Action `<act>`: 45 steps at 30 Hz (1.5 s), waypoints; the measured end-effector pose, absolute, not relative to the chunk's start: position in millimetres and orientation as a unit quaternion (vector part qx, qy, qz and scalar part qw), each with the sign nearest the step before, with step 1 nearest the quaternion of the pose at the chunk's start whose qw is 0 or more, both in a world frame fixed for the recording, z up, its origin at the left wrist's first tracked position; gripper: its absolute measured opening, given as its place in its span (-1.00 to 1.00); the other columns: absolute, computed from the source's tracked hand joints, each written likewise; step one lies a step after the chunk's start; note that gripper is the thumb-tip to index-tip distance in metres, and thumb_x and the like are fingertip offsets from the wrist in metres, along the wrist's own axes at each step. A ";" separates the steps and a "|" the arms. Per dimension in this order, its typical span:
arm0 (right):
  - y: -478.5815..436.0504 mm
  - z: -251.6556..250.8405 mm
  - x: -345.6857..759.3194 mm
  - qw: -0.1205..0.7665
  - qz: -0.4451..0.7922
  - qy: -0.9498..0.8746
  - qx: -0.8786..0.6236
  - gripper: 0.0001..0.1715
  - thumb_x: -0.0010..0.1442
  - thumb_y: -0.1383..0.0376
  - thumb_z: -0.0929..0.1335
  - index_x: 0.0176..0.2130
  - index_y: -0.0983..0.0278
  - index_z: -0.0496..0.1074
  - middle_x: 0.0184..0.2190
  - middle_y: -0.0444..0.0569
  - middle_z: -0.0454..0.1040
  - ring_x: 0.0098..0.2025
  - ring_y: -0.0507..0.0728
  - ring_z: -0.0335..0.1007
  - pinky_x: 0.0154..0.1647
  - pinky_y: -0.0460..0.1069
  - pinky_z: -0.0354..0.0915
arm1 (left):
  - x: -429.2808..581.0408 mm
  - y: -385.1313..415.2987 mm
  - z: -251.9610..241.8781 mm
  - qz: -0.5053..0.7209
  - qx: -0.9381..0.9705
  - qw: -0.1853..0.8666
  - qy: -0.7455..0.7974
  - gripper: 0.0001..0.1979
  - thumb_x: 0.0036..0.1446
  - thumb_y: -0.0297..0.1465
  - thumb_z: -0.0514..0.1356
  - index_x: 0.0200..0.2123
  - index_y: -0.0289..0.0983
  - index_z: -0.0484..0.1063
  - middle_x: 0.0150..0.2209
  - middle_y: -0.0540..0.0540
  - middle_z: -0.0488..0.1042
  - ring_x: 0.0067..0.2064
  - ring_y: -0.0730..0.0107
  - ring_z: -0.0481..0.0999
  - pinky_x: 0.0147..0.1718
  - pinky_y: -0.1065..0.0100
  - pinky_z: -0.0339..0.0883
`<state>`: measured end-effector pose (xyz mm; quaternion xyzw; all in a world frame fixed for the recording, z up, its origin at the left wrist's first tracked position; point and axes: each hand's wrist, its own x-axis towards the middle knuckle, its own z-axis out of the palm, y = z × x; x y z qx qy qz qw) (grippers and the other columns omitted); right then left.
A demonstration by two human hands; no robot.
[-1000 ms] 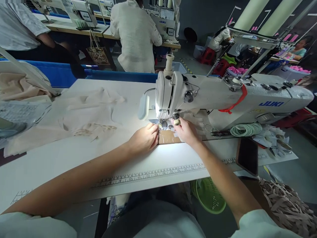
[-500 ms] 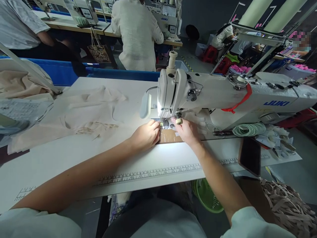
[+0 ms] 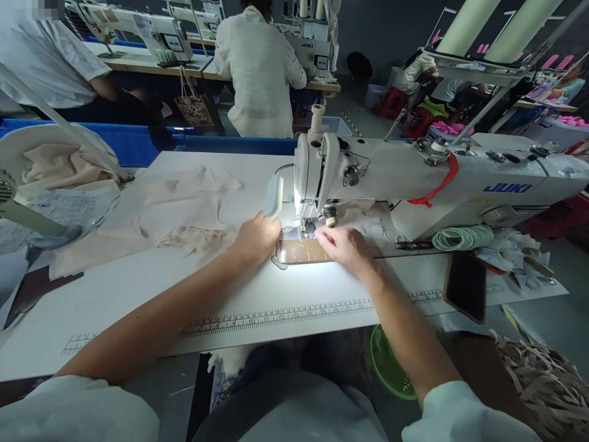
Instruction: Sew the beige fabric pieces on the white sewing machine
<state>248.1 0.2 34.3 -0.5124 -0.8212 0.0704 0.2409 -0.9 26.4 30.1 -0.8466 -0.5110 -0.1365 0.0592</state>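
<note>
We observe both bare hands at the white sewing machine with blue JUKI lettering (image 3: 384,169), which stands on the right half of the white worktable (image 3: 294,328). Its metal presser foot (image 3: 307,229) sits directly behind the flat brown plate (image 3: 304,252), within the bright work light.

We locate the left hand (image 3: 259,236) to the left of the presser foot, just below the pale rounded paddle-shaped attachment (image 3: 274,195). Its fingers are curled inward and drawn together. We locate the right hand (image 3: 347,248) at the right end of the plate, near the presser foot, with thumb and fingertips brought together. The fingertips are too small in our view to be certain, so we cannot tell whether either hand pinches any material.

To the left of the left hand, we find thin pale beige fabric pieces (image 3: 179,202) spread in loose, wrinkled layers. More light-coloured fabric (image 3: 361,218) lies beneath the machine arm, behind the right hand. A red cloth strip (image 3: 440,182) is tied around the arm.

To the right of the right hand, we note a coil of pale green cord (image 3: 462,239) and, in front of it, a dark rectangular phone (image 3: 465,287). A printed black measuring scale (image 3: 285,317) runs along the worktable's front edge.
</note>
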 end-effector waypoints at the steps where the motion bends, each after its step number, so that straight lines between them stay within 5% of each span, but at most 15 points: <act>1: -1.6 35.4 244.5 0.241 0.088 -0.829 -0.498 -0.74 0.40 0.32 0.31 -0.28 0.23 0.57 -0.42 -0.09 0.59 -0.40 0.05 0.43 -0.35 -0.06 0.11 | -5.5 26.4 33.2 -0.145 -0.840 0.023 -0.523 -0.74 0.25 -0.46 0.05 -0.42 -0.27 0.49 -0.39 -0.18 0.52 -0.34 0.20 0.50 -0.44 0.30 0.28; 5: -13.7 38.9 223.6 0.231 0.143 -0.827 -0.492 -0.87 0.36 0.28 0.40 -0.26 0.23 0.56 -0.31 -0.10 0.61 -0.31 0.06 0.47 -0.30 -0.07 0.20 | -18.8 14.6 49.1 -0.183 -0.804 -0.203 -0.528 -0.67 0.24 -0.25 0.09 -0.51 -0.24 0.47 -0.51 -0.06 0.49 -0.46 0.34 0.42 -0.45 0.35 0.21; 10: -24.1 35.2 194.7 0.194 0.118 -0.813 -0.535 -0.64 0.25 -0.01 0.48 -0.21 0.22 0.53 -0.23 -0.04 0.56 -0.27 0.11 0.44 -0.35 -0.04 0.21 | -17.5 -22.4 64.4 -0.248 -0.754 -0.334 -0.509 -0.63 0.18 -0.10 0.12 -0.47 -0.24 0.51 -0.50 -0.01 0.49 -0.47 0.40 0.36 -0.48 0.39 0.18; 13: -22.0 30.6 191.2 0.207 0.123 -0.826 -0.509 -0.86 0.34 0.21 0.39 -0.16 0.22 0.53 -0.24 -0.04 0.57 -0.24 0.11 0.48 -0.29 -0.04 0.27 | -19.0 -40.0 67.1 -0.273 -0.727 -0.339 -0.532 -0.63 0.19 -0.06 0.11 -0.40 -0.23 0.47 -0.48 -0.01 0.49 -0.47 0.39 0.38 -0.51 0.40 0.19; 19: -15.8 22.3 207.2 0.282 0.166 -0.837 -0.439 -0.83 0.35 0.37 0.31 -0.10 0.24 0.48 -0.38 -0.13 0.56 -0.37 0.06 0.48 -0.30 -0.05 0.34 | -61.4 -49.9 56.3 -0.196 -0.705 -0.328 -0.598 -0.59 0.28 -0.01 0.00 -0.30 -0.18 0.44 -0.64 0.08 0.27 -0.61 0.34 0.29 -0.60 0.37 0.08; 25: -14.9 18.8 199.9 0.225 0.020 -0.882 -0.414 -0.75 0.41 0.39 0.25 -0.26 0.24 0.47 -0.30 0.04 0.54 -0.23 0.18 0.43 -0.26 0.03 0.26 | -103.8 -36.3 54.3 -0.113 -0.765 -0.057 -0.631 -0.75 0.25 -0.23 0.08 -0.32 -0.18 0.51 -0.39 -0.12 0.61 -0.35 0.12 0.56 -0.47 0.32 0.27; 30: -15.9 19.8 203.5 0.195 -0.056 -0.877 -0.435 -0.77 0.42 0.34 0.26 -0.17 0.27 0.51 -0.22 0.11 0.53 -0.17 0.24 0.41 -0.26 0.07 0.29 | -100.5 -9.8 53.8 -0.137 -0.807 0.120 -0.562 -0.73 0.27 -0.39 0.07 -0.18 -0.22 0.59 -0.13 -0.25 0.62 -0.04 -0.03 0.56 -0.24 0.16 0.46; 35: -19.8 30.3 231.0 0.220 -0.019 -0.867 -0.447 -0.71 0.43 0.36 0.23 -0.15 0.27 0.55 -0.22 0.08 0.55 -0.18 0.21 0.44 -0.23 0.05 0.34 | -98.9 6.4 55.3 -0.224 -0.789 0.063 -0.568 -0.61 0.42 -0.31 -0.04 -0.31 -0.25 0.54 -0.19 -0.10 0.61 -0.05 0.14 0.54 -0.11 0.21 0.46; 40: -21.1 45.9 249.5 0.238 0.083 -0.894 -0.371 -0.70 0.43 0.38 0.25 -0.16 0.23 0.57 -0.17 0.04 0.62 -0.14 0.18 0.53 -0.07 0.06 0.43 | -114.7 -7.6 83.9 -0.398 -0.626 -0.025 -0.670 -0.68 0.40 -0.22 -0.01 -0.21 -0.26 0.45 -0.30 -0.06 0.60 -0.26 0.33 0.52 -0.28 0.33 0.40; 45: -24.7 49.7 246.6 0.197 0.107 -0.920 -0.321 -0.67 0.42 0.39 0.26 -0.06 0.17 0.60 -0.02 0.04 0.65 0.00 0.22 0.54 0.04 0.14 0.47 | -83.7 -35.2 80.0 -0.247 -0.752 -0.140 -0.595 -0.65 0.35 -0.12 0.02 -0.34 -0.21 0.41 -0.56 0.04 0.46 -0.54 0.40 0.39 -0.45 0.36 0.23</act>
